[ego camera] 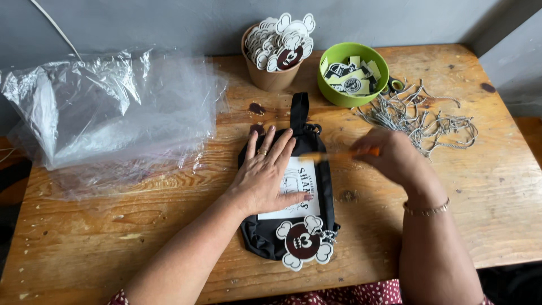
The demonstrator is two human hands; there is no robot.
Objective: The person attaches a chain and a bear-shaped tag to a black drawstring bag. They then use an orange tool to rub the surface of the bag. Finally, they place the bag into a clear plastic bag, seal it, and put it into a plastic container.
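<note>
Left hand (265,178) lies flat, palm down, fingers (276,149) spread and extended, holding nothing; it presses on a black fabric pouch with a strap loop (259,234) resting on the worn wooden counter (141,226). Under the palm and fingertips sits a white rectangular printed card (304,189), laid on the pouch face. Just below the heel of that hand, a die-cut cardboard tag in white and dark maroon, skull-like in shape (303,242), rests on the pouch's lower edge.

Right hand (395,155) hovers to the right of the pouch, fingers curled closed around a thin orange-handled tool (344,153); the tool is motion-blurred and its tip extends leftward towards the left fingertips, above the card. Kind of tool cannot be told.

Beyond the right fingers: a loose pile of grey-white cord lengths (418,118), touching nothing held. Further beyond, a round green plastic bowl holding small printed labels (339,96), and beside it a tan paper cup stuffed with matching die-cut tags (271,79). Well left of the left fingers, a heap of clear plastic bags (107,113)
</note>
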